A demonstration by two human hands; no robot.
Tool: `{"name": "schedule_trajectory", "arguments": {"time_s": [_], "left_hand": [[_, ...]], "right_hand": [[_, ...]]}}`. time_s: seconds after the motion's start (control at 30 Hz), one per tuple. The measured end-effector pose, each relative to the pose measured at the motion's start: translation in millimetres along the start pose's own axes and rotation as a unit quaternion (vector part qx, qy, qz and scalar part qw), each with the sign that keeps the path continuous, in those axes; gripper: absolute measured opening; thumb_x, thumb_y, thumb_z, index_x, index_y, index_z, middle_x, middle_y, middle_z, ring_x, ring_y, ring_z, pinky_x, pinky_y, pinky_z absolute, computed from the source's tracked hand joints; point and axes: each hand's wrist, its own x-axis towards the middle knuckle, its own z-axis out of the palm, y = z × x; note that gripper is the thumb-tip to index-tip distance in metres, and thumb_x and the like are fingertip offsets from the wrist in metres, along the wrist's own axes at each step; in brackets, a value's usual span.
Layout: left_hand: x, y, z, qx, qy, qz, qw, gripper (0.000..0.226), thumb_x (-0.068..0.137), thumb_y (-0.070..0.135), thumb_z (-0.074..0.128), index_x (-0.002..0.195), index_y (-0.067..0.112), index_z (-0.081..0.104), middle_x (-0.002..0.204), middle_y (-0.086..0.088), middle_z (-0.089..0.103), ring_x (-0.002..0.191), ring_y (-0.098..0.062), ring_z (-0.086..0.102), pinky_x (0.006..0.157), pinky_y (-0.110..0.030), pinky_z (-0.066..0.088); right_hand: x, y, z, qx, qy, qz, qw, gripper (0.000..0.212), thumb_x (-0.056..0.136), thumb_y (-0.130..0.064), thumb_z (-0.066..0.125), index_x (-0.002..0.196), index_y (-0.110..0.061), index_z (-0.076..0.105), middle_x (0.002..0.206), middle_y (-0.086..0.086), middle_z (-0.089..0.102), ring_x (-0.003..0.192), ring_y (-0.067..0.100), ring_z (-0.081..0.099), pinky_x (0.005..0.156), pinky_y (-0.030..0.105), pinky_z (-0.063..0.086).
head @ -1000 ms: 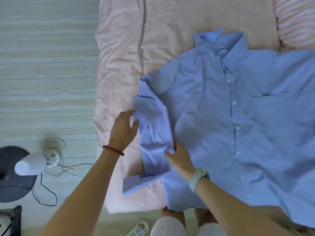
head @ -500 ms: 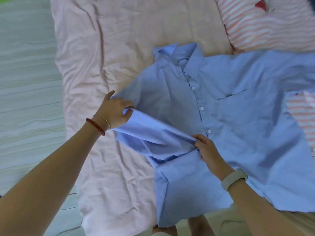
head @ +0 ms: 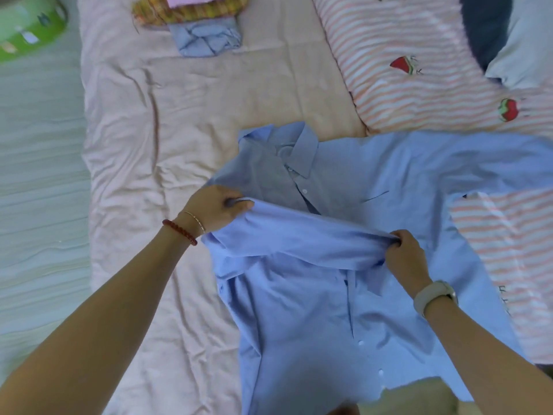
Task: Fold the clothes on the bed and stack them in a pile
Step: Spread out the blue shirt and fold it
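The blue shirt [head: 374, 295] lies front-up on the bed [head: 143, 181], its collar beyond the hands and its hem at the near bottom edge of view. Left of the left hand [head: 214, 209] lies a wide stretch of bare pink sheet, running to the bed's edge and the floor [head: 39, 205]. Right of the right hand [head: 407, 259] the shirt spreads over a striped blanket [head: 419, 85]. Beyond both hands, well apart, sits a pile of folded clothes [head: 197, 22]. Both arms reach forward — the left hand grips one end of the sleeve [head: 314, 235] with curled fingers, the right hand pinches its other end, and the sleeve is stretched taut between them across the shirt's chest.
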Motion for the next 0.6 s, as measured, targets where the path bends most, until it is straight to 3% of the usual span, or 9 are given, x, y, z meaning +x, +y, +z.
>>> {"name": "schedule_trajectory", "arguments": {"time_s": [0.1, 0.2, 0.3, 0.37, 0.43, 0.53, 0.6], "left_hand": [[22.8, 11.0, 13.4, 0.091, 0.000, -0.002, 0.996, 0.048, 0.086, 0.055, 0.045, 0.058, 0.015, 0.043, 0.061, -0.004, 0.053, 0.067, -0.021, 0.046, 0.069, -0.030, 0.030], [43.8, 23.8, 33.6, 0.172, 0.040, -0.002, 0.984, 0.045, 0.091, 0.049, 0.047, 0.054, 0.023, 0.043, 0.071, -0.001, 0.061, 0.084, -0.024, 0.054, 0.078, -0.031, 0.020], [54.6, 37.0, 58.2, 0.195, 0.074, -0.050, 0.977, 0.025, 0.091, 0.039, 0.052, 0.085, 0.019, 0.066, 0.102, -0.005, 0.062, 0.108, -0.027, 0.048, 0.096, -0.037, 0.017], [53.6, 42.5, 72.8, 0.152, 0.118, -0.103, 0.976, 0.024, 0.089, 0.033, 0.057, 0.110, 0.022, 0.064, 0.129, -0.005, 0.051, 0.124, -0.028, 0.038, 0.108, -0.045, 0.011], [42.1, 48.2, 86.0, 0.093, 0.177, -0.161, 0.967, 0.040, 0.086, 0.029, 0.061, 0.125, 0.021, 0.054, 0.142, -0.008, 0.036, 0.131, -0.031, 0.031, 0.109, -0.050, 0.013], [7.8, 57.4, 110.0, 0.038, 0.232, -0.222, 0.946, 0.048, 0.084, 0.020, 0.063, 0.130, 0.011, 0.050, 0.143, -0.016, 0.035, 0.130, -0.037, 0.032, 0.105, -0.050, 0.024], [-19.1, 59.2, 127.6, 0.030, 0.214, -0.206, 0.954, 0.048, 0.083, 0.011, 0.063, 0.129, 0.004, 0.051, 0.141, -0.020, 0.039, 0.129, -0.039, 0.036, 0.103, -0.050, 0.030]], "right_hand": [[14.2, 12.5, -14.2, 0.005, -0.023, 0.001, 1.000, 0.024, 0.095, -0.008, 0.032, 0.116, -0.016, 0.041, 0.067, 0.009, 0.048, 0.055, 0.026, 0.042, 0.051, 0.030, 0.030], [34.2, 25.0, -29.7, -0.064, -0.087, -0.011, 0.994, 0.015, 0.094, -0.009, 0.035, 0.103, -0.021, 0.032, 0.061, 0.004, 0.036, 0.052, 0.021, 0.031, 0.049, 0.030, 0.021], [50.5, 42.2, -46.6, -0.176, -0.130, -0.024, 0.975, 0.020, 0.092, -0.006, 0.040, 0.079, -0.018, 0.032, 0.063, 0.006, 0.036, 0.054, 0.023, 0.032, 0.052, 0.031, 0.024], [59.3, 54.8, -54.5, -0.243, -0.078, -0.054, 0.965, 0.016, 0.094, -0.009, 0.043, 0.079, -0.018, 0.043, 0.073, 0.010, 0.049, 0.063, 0.029, 0.045, 0.056, 0.033, 0.032], [64.2, 63.9, -57.8, -0.298, -0.007, -0.091, 0.950, 0.012, 0.095, -0.016, 0.044, 0.098, -0.013, 0.055, 0.095, 0.013, 0.060, 0.085, 0.035, 0.055, 0.063, 0.034, 0.038], [66.5, 70.9, -55.4, -0.297, 0.053, -0.108, 0.947, 0.019, 0.094, -0.017, 0.045, 0.102, -0.007, 0.059, 0.100, 0.018, 0.062, 0.093, 0.038, 0.056, 0.068, 0.036, 0.037], [61.2, 73.1, -49.0, -0.305, 0.112, -0.145, 0.934, 0.018, 0.089, -0.010, 0.053, 0.103, -0.001, 0.060, 0.098, 0.023, 0.061, 0.092, 0.040, 0.056, 0.077, 0.043, 0.039]]}}
